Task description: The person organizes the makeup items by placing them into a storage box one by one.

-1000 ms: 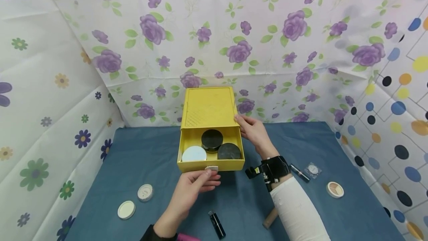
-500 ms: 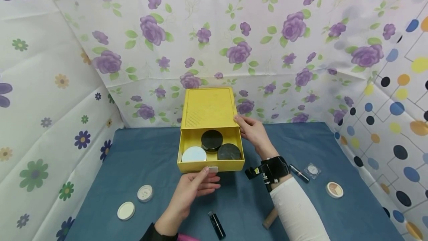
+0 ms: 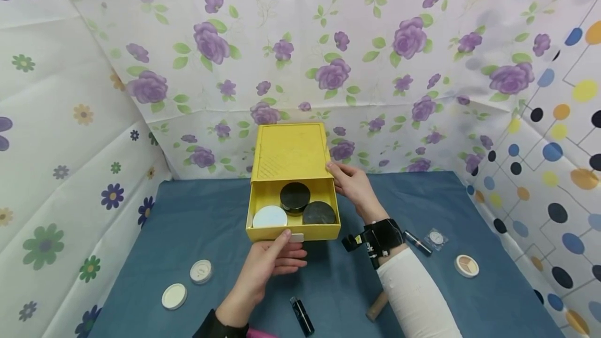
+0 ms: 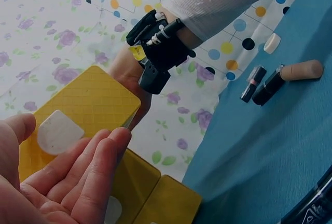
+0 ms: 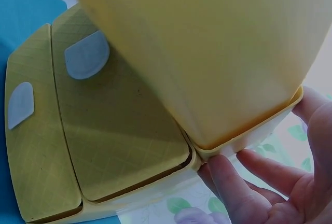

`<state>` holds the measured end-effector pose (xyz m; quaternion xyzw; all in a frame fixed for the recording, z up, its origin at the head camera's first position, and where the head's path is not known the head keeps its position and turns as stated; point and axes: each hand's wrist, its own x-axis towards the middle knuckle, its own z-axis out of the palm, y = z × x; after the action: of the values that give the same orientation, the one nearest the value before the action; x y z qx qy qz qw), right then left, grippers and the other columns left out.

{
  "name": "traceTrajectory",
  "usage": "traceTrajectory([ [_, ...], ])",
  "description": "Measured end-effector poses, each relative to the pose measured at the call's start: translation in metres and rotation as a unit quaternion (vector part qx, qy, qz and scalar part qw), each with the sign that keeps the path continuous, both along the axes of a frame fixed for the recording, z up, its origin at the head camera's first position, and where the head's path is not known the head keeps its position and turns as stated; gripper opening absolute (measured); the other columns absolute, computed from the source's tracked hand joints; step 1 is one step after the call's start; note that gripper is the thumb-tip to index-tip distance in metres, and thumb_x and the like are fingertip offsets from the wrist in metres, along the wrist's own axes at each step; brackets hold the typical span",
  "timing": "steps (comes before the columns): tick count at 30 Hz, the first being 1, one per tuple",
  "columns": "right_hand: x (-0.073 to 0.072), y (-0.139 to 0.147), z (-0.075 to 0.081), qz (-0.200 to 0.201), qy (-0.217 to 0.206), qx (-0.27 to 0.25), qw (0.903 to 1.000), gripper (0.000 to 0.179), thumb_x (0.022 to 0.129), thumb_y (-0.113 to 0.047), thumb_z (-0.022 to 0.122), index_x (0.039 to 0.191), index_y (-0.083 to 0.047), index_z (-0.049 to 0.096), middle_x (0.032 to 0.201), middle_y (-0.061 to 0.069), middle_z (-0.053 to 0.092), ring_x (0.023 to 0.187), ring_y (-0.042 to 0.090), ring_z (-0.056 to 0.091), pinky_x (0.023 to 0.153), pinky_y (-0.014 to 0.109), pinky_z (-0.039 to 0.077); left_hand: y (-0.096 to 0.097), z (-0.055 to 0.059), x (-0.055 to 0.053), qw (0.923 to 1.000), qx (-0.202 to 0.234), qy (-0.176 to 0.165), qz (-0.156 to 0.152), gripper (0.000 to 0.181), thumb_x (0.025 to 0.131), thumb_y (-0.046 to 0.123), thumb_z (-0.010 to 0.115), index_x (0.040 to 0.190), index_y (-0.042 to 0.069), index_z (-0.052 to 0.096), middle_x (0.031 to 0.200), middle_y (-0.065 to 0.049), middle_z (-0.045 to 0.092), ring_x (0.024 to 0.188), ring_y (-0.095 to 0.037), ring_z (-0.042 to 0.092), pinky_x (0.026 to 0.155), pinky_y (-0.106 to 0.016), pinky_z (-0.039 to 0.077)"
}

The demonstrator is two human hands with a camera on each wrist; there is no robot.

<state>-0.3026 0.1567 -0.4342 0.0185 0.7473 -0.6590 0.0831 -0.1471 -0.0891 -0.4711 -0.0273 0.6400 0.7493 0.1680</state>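
A yellow drawer box point(image 3: 290, 150) stands at the back middle of the table, with its top drawer point(image 3: 324, 232) pulled out. Inside are a black-lidded round jar point(image 3: 295, 196), a dark round-lidded container point(image 3: 319, 213) and a white round-lidded container point(image 3: 269, 216). My left hand point(image 3: 265, 267) is at the drawer's front, its thumb against the front panel beside the white pull tab point(image 4: 60, 132). Its other fingers point(image 4: 96, 175) extend fairly straight in front of the panel. My right hand point(image 3: 352, 184) grips the box's right side near the front edge, thumb at the upper corner.
On the blue cloth lie two white round compacts point(image 3: 174, 296) at left, a black tube point(image 3: 302, 317) in front and a beige-capped tube point(image 3: 377, 306). At right are a dark tube point(image 3: 418, 243), a small clear case point(image 3: 436, 239) and a three-shade palette point(image 3: 467, 265).
My left thumb has shifted slightly left, off the pull tab and onto the drawer front beside it. The drawer stays out and the right hand keeps its place. The head view has drifted slightly.
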Motion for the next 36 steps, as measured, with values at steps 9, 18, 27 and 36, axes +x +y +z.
traceTrajectory([
  [9,0.0003,-0.0019,0.0010,0.010,0.003,-0.002,0.9999,0.087,0.093,-0.071,0.071,0.160,-0.018,0.053,0.151,0.009,0.061,0.130,0.026,0.066,0.108,0.043,0.054,0.0033,0.0008,-0.0021,0.9999,0.006,0.001,0.011,0.075,0.103,0.061,0.065,0.128,-0.009,0.073,0.113,-0.018,0.079,0.097,-0.026,0.080,0.085,-0.037,0.064],
  [18,0.0003,-0.0014,0.0010,0.006,-0.001,-0.004,1.0000,0.086,0.093,-0.071,0.071,0.160,-0.019,0.053,0.151,0.009,0.062,0.130,0.026,0.067,0.107,0.042,0.055,0.0075,-0.0016,-0.0023,0.9996,0.013,0.002,0.025,0.070,0.102,0.057,0.068,0.126,-0.009,0.074,0.111,-0.017,0.080,0.095,-0.024,0.080,0.082,-0.033,0.064],
  [27,0.0005,0.0010,-0.0017,-0.003,-0.008,-0.002,1.0000,0.088,0.091,-0.073,0.072,0.159,-0.020,0.055,0.150,0.007,0.062,0.128,0.025,0.067,0.107,0.042,0.054,0.0091,-0.0036,-0.0022,0.9997,0.010,0.005,0.024,0.069,0.102,0.056,0.069,0.127,-0.009,0.074,0.112,-0.017,0.080,0.097,-0.024,0.080,0.083,-0.033,0.064],
  [36,0.0004,0.0000,-0.0004,-0.003,-0.001,0.003,1.0000,0.090,0.090,-0.074,0.072,0.159,-0.019,0.055,0.148,0.007,0.064,0.126,0.024,0.069,0.105,0.041,0.056,0.0087,-0.0032,-0.0039,0.9996,0.002,0.010,0.025,0.068,0.104,0.056,0.067,0.125,-0.008,0.075,0.111,-0.017,0.080,0.099,-0.024,0.080,0.085,-0.034,0.064],
])
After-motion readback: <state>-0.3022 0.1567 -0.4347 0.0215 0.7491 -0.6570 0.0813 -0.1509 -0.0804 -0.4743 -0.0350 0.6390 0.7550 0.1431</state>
